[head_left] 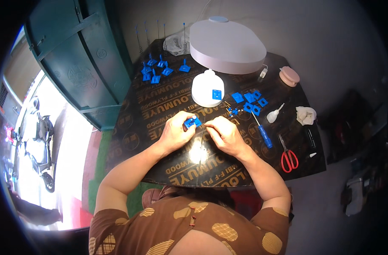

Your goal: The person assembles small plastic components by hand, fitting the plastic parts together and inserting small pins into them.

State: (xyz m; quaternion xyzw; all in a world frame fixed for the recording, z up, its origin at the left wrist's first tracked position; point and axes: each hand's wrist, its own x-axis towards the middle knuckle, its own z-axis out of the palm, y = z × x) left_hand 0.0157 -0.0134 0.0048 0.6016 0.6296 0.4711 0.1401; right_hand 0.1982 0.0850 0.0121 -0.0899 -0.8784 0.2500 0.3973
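Observation:
My left hand [175, 131] is closed around a small blue plastic part [192, 122], which has a round white bit at its top. Just to the right, my right hand [225, 135] is pinched with its fingertips close to the part; whatever sits between them is too small to make out. A similar blue square piece [217, 94] rests on the white lamp base [207, 87] beyond my hands. Right of that lie several blue square pieces [249, 97] and a cluster of tiny blue and white bits [233, 112]. The blue-handled screwdriver [265, 135] has its tip against the blue pieces.
A large white lamp shade [228, 46] overhangs the far side. Several blue pieces with upright springs [155, 78] stand far left. On the right are red-handled scissors [289, 160], a white squeeze bottle [274, 114], crumpled tissue [305, 115], a black pen [310, 138] and a pink round case [289, 76].

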